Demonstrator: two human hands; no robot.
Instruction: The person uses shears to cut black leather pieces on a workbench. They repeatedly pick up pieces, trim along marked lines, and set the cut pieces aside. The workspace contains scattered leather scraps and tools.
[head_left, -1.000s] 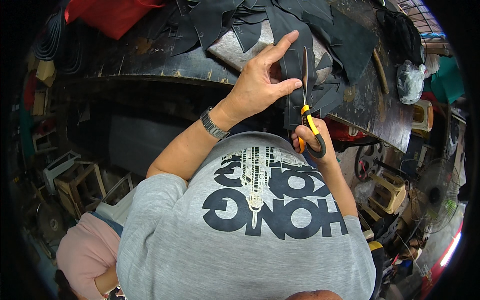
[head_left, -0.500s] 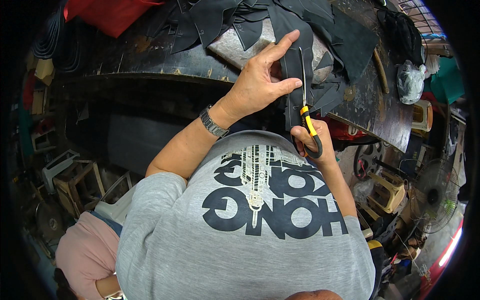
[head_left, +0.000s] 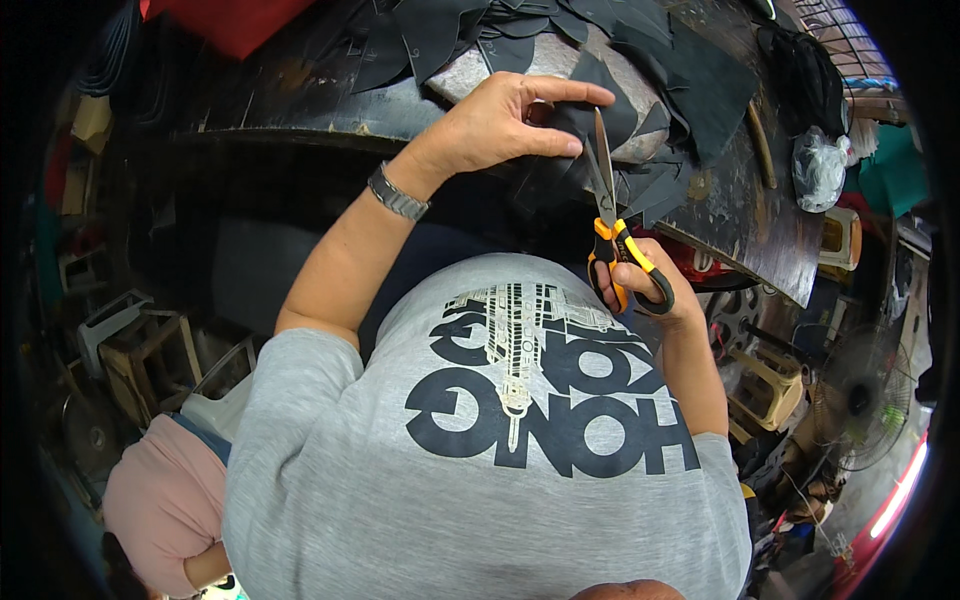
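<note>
Black cut pieces (head_left: 430, 35) of thin sheet material were heaped over the far part of the dark, worn worktop (head_left: 270, 100), and partly over a pale, rough block (head_left: 470, 82). At the near edge of the worktop, beside the block, one black piece (head_left: 568, 118) was held in the left hand (head_left: 500, 120), clamped between the forefinger on its far side and the thumb on its near side; how the other fingers were placed could not be told. Scissors (head_left: 610, 212) with yellow and black handles were gripped in the right hand (head_left: 672, 272), which was wrapped around the loops. The blades were parted and pointed to the far side, with their tips close to the left hand's thumb and forefinger; whether the black piece was caught between them could not be made out. The hands were set apart from each other. Small black scraps (head_left: 655, 195) were scattered to the right of the blades, and farther right a wooden stick (head_left: 762, 145) was laid on the worktop. At the far left, a red sheet (head_left: 235, 20) was seen.
</note>
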